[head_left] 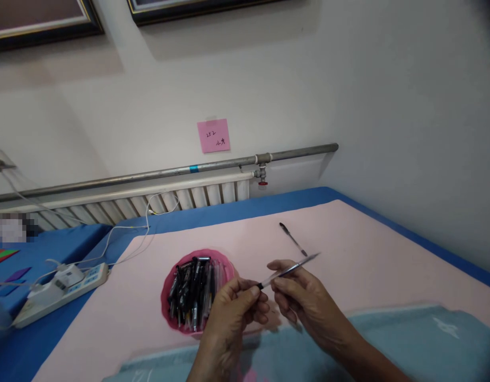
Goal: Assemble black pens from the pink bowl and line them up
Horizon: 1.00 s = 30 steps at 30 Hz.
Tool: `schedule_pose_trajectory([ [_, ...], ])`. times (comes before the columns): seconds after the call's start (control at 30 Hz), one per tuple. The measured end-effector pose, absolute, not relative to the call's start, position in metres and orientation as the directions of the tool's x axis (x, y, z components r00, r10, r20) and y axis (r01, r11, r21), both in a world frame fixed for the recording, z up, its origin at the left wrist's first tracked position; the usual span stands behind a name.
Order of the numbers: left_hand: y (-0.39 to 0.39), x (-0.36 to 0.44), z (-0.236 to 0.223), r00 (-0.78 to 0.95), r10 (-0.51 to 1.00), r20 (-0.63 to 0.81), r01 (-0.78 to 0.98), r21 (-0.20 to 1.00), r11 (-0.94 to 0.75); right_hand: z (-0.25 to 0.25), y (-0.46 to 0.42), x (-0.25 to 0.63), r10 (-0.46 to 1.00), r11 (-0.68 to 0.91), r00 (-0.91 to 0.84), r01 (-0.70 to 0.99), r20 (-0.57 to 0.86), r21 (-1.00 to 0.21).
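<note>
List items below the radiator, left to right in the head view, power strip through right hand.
power strip → pink container → left hand → right hand. Left out: held pen and loose pen, which overlap the right hand's span.

The left hand (233, 307) and right hand (308, 297) nearly meet, fingers (262, 309) curled in pinching grips.

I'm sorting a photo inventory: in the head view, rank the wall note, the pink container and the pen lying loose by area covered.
1. Pink container
2. Wall note
3. Loose pen, a thin strip
</note>
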<state>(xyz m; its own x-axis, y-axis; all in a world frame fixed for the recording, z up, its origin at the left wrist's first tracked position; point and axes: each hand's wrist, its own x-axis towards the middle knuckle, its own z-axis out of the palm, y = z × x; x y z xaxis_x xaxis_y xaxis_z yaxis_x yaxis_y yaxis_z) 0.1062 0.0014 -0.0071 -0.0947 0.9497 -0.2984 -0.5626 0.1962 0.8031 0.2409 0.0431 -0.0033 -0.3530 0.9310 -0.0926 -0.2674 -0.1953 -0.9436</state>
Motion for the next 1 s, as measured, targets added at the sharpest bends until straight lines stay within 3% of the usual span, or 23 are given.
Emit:
schedule_pose_trajectory([
  [0.2,0.0013,0.1063,-0.0061,-0.097,0.95,-0.296,-0.564,0.803,0.193,-0.002,0.0424,0.2401,0.948,-0.157,-0.304,-0.192,-0.093,-0.969],
  [0.43,0.0012,0.1064,-0.0079,-0.078,0.954,-0.29,-0.557,0.806,0.2,-0.0013,0.0433,0.2398,0.944,-0.197,-0.306,-0.218,-0.125,-0.956],
  [0.57,0.0009,0.1059,-0.0074,-0.09,0.949,-0.303,-0.548,0.811,0.207,-0.0025,0.0459,0.2402,0.926,-0.243,-0.36,-0.33,-0.117,-0.912],
  [1.0,-0.0005,0.1082,-0.0055,-0.083,0.958,-0.275,-0.551,0.814,0.186,-0.0027,0.0434,0.2375,0.938,-0.249,-0.308,-0.288,-0.157,-0.925],
])
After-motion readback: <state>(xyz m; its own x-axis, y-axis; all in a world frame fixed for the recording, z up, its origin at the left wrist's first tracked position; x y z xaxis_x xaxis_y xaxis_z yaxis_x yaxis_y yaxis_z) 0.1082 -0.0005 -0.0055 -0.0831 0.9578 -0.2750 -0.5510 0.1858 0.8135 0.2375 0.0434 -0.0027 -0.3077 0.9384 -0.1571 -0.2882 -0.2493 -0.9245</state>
